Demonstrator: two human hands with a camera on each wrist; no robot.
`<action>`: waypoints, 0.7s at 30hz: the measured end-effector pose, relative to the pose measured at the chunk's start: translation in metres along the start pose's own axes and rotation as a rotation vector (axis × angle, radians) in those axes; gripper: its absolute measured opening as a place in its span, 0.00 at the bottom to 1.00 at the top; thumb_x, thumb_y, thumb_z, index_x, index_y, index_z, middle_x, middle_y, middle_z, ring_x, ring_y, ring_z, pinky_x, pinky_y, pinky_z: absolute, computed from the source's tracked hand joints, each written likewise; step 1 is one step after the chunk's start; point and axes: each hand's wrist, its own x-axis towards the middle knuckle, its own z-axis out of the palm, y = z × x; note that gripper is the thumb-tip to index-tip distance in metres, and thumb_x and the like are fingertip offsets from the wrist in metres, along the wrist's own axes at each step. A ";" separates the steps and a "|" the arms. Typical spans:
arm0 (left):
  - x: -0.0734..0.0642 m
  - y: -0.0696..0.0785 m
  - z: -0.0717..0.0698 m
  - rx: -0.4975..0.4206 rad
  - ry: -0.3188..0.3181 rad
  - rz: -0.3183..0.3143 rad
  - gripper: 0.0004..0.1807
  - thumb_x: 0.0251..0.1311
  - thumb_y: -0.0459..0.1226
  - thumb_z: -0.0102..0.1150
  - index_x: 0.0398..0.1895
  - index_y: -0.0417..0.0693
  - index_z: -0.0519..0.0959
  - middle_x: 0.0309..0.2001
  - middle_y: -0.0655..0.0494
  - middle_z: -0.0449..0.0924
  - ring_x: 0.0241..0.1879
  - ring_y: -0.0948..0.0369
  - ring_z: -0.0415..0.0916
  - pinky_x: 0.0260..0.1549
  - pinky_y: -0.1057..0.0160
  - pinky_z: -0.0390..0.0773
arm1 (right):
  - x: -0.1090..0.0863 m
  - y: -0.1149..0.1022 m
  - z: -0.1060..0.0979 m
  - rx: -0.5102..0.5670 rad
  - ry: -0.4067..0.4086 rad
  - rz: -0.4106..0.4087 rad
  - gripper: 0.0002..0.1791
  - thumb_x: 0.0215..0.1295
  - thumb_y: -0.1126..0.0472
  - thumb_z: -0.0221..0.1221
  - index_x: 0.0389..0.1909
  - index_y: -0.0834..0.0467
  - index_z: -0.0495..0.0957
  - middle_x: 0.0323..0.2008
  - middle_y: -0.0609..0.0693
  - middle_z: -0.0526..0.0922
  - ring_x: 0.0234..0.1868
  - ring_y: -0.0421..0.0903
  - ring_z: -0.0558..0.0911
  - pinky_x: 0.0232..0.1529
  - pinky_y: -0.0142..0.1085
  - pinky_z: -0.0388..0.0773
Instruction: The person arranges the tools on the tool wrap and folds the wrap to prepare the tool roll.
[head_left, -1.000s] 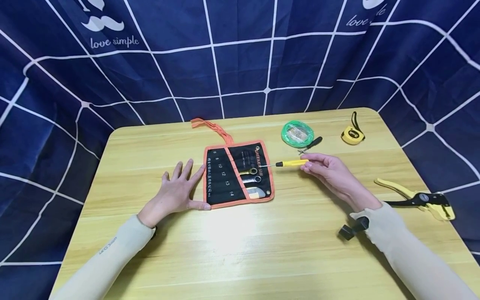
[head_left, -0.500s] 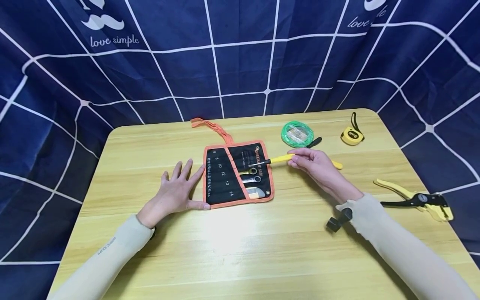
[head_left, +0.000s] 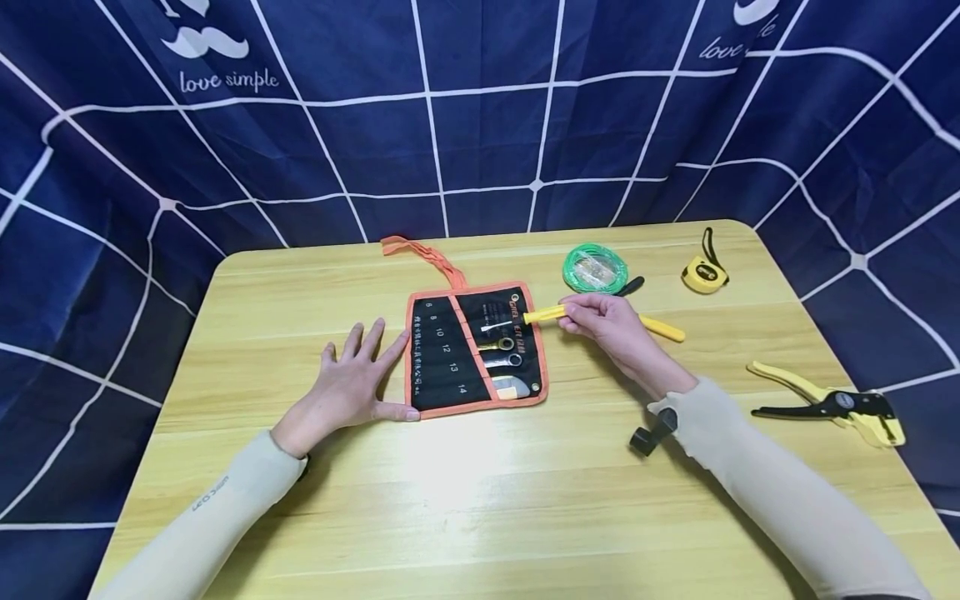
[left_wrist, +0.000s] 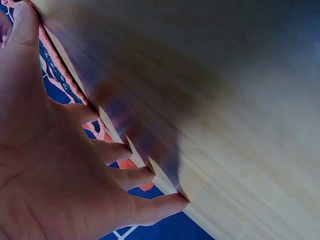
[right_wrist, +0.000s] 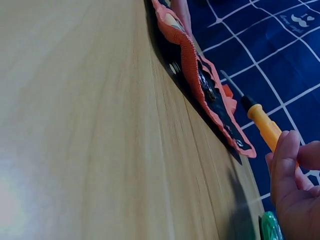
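My right hand pinches a yellow-handled screwdriver by its handle. In the head view, the metal shaft overlaps the upper right of a black tool pouch with orange trim, pointing left toward its pockets. The right wrist view shows the screwdriver above the tabletop with its black collar and bare shaft. Two ring-ended wrenches and a pale, flat-ended tool poke out of the pockets. My left hand lies with fingers spread at the pouch's left edge, its thumb on the lower left corner.
A yellow handle lies beyond the right wrist, partly hidden. Behind it are a green wire coil and a black handle. A tape measure sits back right; yellow-black wire strippers lie at the right. Orange ties trail behind the pouch.
My right hand has moved left with the screwdriver, bringing its shaft further over the pouch toward the pockets. The yellow handle lying on the table has come into view. My left hand stays put.
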 end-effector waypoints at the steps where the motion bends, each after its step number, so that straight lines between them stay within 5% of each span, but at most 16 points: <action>1: 0.000 0.000 0.000 0.001 0.000 -0.001 0.71 0.53 0.77 0.69 0.92 0.56 0.49 0.87 0.33 0.41 0.83 0.27 0.41 0.67 0.16 0.50 | 0.001 0.000 0.001 -0.007 0.005 -0.001 0.21 0.83 0.70 0.57 0.66 0.82 0.70 0.39 0.49 0.89 0.40 0.37 0.89 0.50 0.29 0.84; 21: -0.001 0.000 0.000 0.001 0.007 0.001 0.71 0.53 0.77 0.69 0.91 0.55 0.49 0.87 0.33 0.41 0.82 0.27 0.42 0.67 0.16 0.50 | 0.023 0.006 0.026 -0.159 0.080 0.035 0.16 0.84 0.69 0.57 0.61 0.80 0.75 0.32 0.49 0.89 0.34 0.36 0.88 0.43 0.29 0.85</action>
